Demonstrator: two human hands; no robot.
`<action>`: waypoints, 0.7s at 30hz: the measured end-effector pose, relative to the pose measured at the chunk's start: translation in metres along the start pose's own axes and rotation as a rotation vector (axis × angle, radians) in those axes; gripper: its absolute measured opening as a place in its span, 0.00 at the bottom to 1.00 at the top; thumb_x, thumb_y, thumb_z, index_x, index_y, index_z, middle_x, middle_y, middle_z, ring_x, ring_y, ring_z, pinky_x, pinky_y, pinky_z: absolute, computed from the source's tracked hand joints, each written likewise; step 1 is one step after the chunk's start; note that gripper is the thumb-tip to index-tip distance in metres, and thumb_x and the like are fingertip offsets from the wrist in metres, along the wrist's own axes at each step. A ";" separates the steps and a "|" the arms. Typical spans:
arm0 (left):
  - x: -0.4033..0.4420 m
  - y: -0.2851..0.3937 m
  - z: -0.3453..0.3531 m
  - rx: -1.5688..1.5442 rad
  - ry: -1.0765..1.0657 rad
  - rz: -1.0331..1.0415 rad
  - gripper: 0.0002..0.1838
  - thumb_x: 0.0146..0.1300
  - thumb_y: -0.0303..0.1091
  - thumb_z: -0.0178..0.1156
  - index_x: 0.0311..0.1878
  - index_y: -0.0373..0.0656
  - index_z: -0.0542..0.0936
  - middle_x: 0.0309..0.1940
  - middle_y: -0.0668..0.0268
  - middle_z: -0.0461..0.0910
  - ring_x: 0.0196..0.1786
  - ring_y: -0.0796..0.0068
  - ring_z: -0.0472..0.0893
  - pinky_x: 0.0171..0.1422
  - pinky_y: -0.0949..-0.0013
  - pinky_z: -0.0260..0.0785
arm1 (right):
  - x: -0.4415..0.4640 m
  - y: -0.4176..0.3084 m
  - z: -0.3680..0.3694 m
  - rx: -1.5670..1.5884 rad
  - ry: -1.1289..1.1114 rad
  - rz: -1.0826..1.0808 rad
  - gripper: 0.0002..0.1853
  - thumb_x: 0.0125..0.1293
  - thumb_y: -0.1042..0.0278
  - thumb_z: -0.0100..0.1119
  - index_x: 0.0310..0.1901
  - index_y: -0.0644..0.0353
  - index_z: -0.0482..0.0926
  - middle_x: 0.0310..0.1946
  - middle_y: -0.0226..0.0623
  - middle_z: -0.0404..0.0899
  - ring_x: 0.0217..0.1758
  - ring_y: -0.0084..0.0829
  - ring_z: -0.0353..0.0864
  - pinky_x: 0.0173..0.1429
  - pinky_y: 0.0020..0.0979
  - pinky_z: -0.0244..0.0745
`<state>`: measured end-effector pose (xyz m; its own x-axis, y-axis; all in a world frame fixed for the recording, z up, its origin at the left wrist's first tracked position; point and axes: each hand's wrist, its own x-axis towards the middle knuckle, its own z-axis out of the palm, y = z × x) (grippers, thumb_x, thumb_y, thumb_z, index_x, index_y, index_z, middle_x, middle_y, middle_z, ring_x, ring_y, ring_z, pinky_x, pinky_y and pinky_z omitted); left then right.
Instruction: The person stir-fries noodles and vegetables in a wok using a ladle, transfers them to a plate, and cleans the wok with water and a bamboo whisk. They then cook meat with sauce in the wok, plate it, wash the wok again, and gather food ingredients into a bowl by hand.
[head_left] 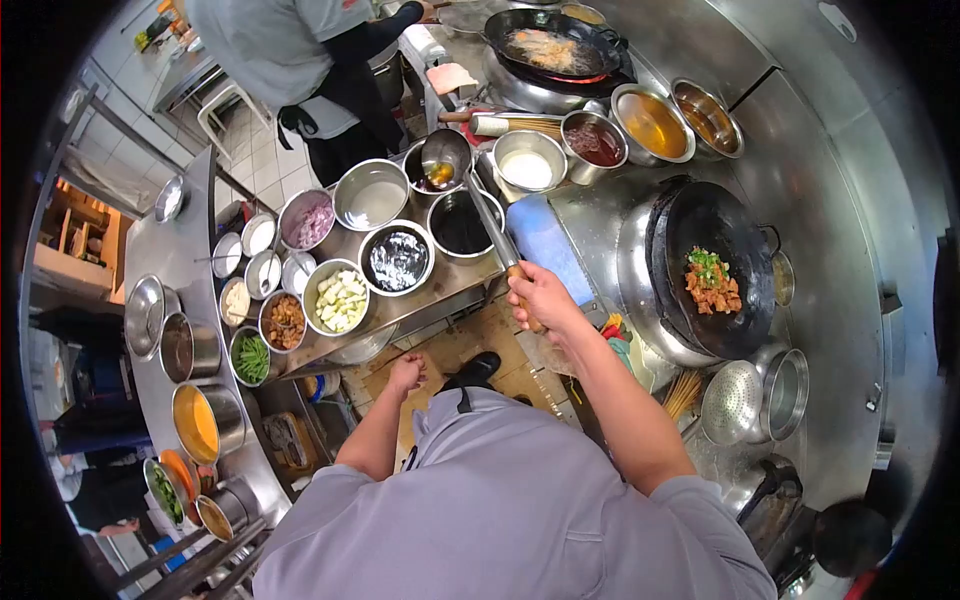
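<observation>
My right hand (pixel 540 300) is closed around the wooden handle of a long metal ladle (pixel 487 212). The ladle's bowl is over a metal pot (pixel 418 176) and holds a little yellowish liquid. Below it stand a pot of dark liquid (pixel 462 222) and a pot of dark, shiny liquid (pixel 397 257). My left hand (pixel 407 372) hangs by my body with curled fingers and nothing visible in it, below the pot of pale diced vegetable (pixel 341 300). To the right, a wok (pixel 735 265) contains browned meat pieces (pixel 712 292) topped with chopped green onion (pixel 708 264).
A co-worker (pixel 290 70) stands at the back left beside a second wok (pixel 550 22) with food frying. Bowls of orange liquid (pixel 652 122), red sauce (pixel 593 140) and white powder (pixel 528 163) line the stove. A perforated strainer (pixel 731 402) lies near the front wok.
</observation>
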<state>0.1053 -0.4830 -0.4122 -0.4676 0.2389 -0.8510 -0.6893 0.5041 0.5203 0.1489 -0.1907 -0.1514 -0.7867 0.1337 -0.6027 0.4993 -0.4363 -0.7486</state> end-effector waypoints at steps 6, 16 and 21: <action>0.006 0.066 0.044 0.403 -0.114 0.217 0.16 0.60 0.35 0.55 0.52 0.44 0.74 0.33 0.59 0.81 0.30 0.73 0.81 0.33 0.67 0.71 | -0.051 -0.002 -0.026 0.737 -0.303 -0.004 0.10 0.70 0.66 0.46 0.50 0.54 0.67 0.24 0.27 0.66 0.16 0.14 0.63 0.17 0.18 0.61; -0.095 0.212 0.250 0.992 -0.351 1.394 0.25 0.51 0.38 0.66 0.53 0.46 0.70 0.37 0.55 0.75 0.41 0.52 0.77 0.45 0.56 0.71 | -0.254 0.070 -0.020 0.587 0.350 -0.367 0.27 0.71 0.69 0.43 0.69 0.54 0.50 0.25 0.29 0.65 0.16 0.18 0.63 0.18 0.21 0.62; -0.139 0.221 0.328 1.698 -0.454 1.440 0.34 0.47 0.54 0.68 0.55 0.48 0.70 0.49 0.56 0.72 0.56 0.55 0.71 0.55 0.47 0.65 | -0.270 0.086 -0.059 0.519 0.810 -0.339 0.30 0.69 0.69 0.48 0.69 0.57 0.51 0.23 0.28 0.67 0.18 0.19 0.67 0.19 0.23 0.63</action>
<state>0.1989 -0.1326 -0.2022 0.2229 0.9590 -0.1749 0.9415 -0.1652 0.2939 0.4262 -0.2117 -0.0692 -0.2794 0.7996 -0.5315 -0.0749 -0.5700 -0.8182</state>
